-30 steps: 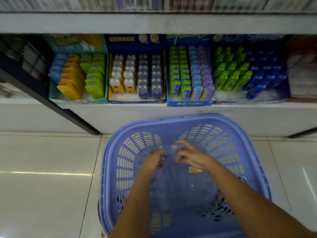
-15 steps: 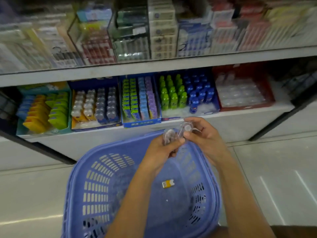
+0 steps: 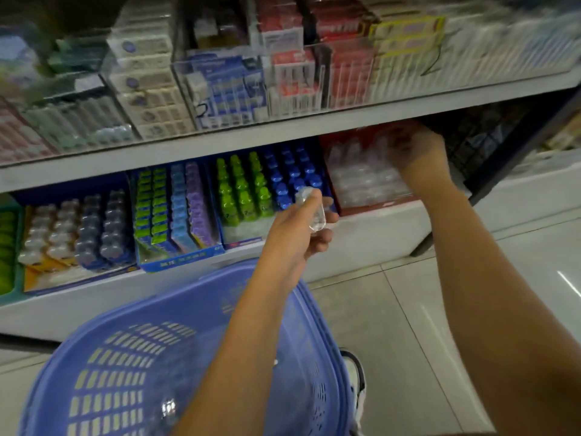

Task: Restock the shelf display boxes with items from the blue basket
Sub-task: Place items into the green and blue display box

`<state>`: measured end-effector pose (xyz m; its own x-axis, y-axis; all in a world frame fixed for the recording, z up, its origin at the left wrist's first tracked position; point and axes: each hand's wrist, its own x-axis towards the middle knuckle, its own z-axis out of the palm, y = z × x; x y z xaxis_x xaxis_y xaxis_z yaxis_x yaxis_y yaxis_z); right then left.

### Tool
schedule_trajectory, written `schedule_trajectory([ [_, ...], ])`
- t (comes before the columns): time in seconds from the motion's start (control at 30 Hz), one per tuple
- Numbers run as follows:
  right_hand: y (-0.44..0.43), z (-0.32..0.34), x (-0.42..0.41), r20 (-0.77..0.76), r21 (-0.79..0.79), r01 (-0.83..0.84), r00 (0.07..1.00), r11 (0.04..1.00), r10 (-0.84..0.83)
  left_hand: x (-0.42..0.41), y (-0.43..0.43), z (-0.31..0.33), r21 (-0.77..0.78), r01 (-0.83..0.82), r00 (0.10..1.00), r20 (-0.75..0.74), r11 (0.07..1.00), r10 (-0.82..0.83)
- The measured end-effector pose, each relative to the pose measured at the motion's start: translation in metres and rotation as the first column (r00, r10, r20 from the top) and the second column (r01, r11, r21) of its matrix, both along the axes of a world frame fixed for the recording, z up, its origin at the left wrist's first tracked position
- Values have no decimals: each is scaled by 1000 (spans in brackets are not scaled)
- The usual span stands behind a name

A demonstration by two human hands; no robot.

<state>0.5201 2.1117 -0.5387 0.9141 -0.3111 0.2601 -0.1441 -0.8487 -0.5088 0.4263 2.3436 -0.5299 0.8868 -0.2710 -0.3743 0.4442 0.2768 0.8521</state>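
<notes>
Case (image 3: 314, 215) of clear, rounded plastic is gripped by the left hand (image 3: 295, 236) mid-frame, above the slotted blue basket (image 3: 176, 298). The right hand (image 3: 418, 152) is blurred inside the red box (image 3: 377, 206), upper right; its grip cannot be told.

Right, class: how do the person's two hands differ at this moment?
The left hand is out in front of the shelf; the right hand reaches into the red box. The left hand plainly grips a clear item; the right hand's grip is too blurred to tell. Both are at lower-shelf height.
</notes>
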Motion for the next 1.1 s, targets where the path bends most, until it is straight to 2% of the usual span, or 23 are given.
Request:
schedule_trajectory([
  [0.03, -4, 0, 9, -50, -95, 19, 998, 995, -24, 2, -4, 0, -14, 6, 1000, -23, 1000, -7],
  [0.07, -6, 1, 15, -59, -122, 8, 998, 992, -15, 4, -7, 0, -35, 8, 999, -49, 999, -10],
  [0.2, -10, -1, 25, -22, -6, -119, 993, 993, 119, 10, -12, -5, -168, -15, 989, -145, 986, -10],
  [0.3, -12, 1, 28, -8, 54, -154, 988, 987, 155, 13, -11, -10, -247, 16, 982, -177, 969, -61],
  [0.4, -14, 8, 26, -63, 48, -188, 980, 981, 191, 15, -6, -15, -311, 55, 980, -166, 949, -111],
  [0.5, -11, 17, 23, -53, 26, -252, 966, 967, 253, 16, -4, -18, -363, 81, 976, -159, 928, -148],
  [0.63, -11, 18, 23, -91, -9, -276, 958, 961, 274, 13, -2, -19, -385, 108, 974, -143, 917, -175],
  [0.8, -17, 10, 28, -47, 102, -274, 959, 956, 280, 11, 2, -18, -447, 122, 973, -122, 886, -196],
  [0.9, -27, -3, 32, -101, -58, -248, 965, 967, 241, 9, 3, -16, -451, 139, 973, -103, 882, -206],
  [1.1, -25, 0, 32, -57, -130, -316, 949, 940, 311, 7, 3, -16, -407, 151, 974, -94, 901, -206],
])
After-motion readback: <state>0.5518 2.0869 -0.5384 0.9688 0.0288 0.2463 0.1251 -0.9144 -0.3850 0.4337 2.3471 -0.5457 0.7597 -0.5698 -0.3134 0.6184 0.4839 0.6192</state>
